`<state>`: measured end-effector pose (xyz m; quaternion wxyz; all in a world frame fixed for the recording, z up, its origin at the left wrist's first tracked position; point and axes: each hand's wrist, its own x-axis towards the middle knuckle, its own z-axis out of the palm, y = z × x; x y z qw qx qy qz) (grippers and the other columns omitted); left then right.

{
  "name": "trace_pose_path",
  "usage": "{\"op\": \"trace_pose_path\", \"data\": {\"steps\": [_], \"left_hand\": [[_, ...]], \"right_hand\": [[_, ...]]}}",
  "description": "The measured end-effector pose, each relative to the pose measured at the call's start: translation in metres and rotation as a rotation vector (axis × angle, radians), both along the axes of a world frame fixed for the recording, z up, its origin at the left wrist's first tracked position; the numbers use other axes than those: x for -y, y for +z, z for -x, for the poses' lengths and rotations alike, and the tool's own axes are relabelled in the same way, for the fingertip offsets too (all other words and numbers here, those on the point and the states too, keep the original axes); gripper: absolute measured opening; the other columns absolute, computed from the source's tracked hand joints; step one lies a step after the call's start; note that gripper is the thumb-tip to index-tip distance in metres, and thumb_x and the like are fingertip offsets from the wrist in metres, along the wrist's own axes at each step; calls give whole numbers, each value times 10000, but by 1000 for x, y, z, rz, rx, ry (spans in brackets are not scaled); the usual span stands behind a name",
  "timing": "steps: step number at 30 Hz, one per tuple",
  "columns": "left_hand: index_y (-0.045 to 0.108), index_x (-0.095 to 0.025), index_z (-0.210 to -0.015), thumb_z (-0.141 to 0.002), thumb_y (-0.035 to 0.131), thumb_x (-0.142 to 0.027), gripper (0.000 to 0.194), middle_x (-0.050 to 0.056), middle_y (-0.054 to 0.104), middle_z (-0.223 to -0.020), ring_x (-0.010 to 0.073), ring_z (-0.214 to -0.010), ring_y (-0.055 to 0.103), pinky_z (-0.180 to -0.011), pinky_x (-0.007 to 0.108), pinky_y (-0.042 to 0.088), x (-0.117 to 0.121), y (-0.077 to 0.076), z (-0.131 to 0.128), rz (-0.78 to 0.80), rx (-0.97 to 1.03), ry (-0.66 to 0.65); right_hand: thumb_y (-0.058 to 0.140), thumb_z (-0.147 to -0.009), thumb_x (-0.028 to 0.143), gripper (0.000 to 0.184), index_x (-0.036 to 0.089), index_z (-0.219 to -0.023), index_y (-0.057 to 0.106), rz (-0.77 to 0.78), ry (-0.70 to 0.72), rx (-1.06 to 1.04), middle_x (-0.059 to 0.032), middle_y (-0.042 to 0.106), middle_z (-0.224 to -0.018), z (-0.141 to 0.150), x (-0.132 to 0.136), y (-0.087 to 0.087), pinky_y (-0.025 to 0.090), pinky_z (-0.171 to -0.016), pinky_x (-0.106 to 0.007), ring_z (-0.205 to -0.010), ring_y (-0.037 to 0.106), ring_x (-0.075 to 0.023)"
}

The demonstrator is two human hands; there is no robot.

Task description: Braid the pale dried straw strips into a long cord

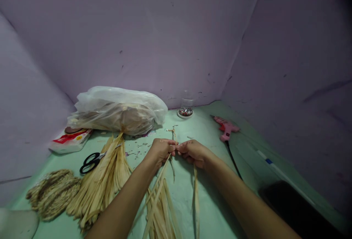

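My left hand [162, 150] and my right hand [191, 151] meet over the middle of the table, fingertips pinched on pale dried fibre strips. Beyond the fingertips a short, thin twisted or braided length [174, 133] runs away toward the wall. Loose fibre strips [161, 187] trail from under my left hand toward me. One long strip [196, 198] hangs below my right hand. The exact crossing of the strips is hidden by my fingers. More loose strips [162, 217] lie at the near edge, between my forearms.
Left: a large fibre bundle [107, 180], black-handled scissors [92, 162], a braided coil [55, 191], a red-and-white packet [70, 142]. Behind is a plastic bag [121, 109]; near the wall, a container of beads [185, 112]. Right: a pink glue gun [227, 127] with cord and a dark object [291, 202].
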<state>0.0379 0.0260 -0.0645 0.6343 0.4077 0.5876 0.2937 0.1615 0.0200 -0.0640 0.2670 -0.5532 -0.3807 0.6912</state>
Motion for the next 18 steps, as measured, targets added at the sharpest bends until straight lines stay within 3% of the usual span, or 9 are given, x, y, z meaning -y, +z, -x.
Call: {"op": "trace_pose_path", "data": {"steps": [6,12,18], "left_hand": [[637,-65,-862,-568,459,-96,346,-12,515,-462,42,-300,311,-334,187,177,2,4,6,-111,-122,-193],[660,-100,-601,-543,517,-150,162,-3,507,-465,75,-433,403,-439,197,275,-3,9,17,-396,-682,-310],[667,-163,-682,-612,525,-284,199,80,633,-668,178,-640,555,-550,248,361,19,32,1,-459,-1041,-383]], "right_hand": [[497,-620,118,122,129,-500,482,-117,-8,148,66,342,-347,5,1,-8,85,-310,-191,-272,176,-17],[498,-589,134,90,124,-511,541,-175,-45,299,64,343,-322,9,2,-11,122,-326,-202,-274,210,-25],[470,-548,109,73,137,-485,494,-138,-83,194,75,290,-306,9,3,-10,99,-335,-209,-283,193,-32]]}}
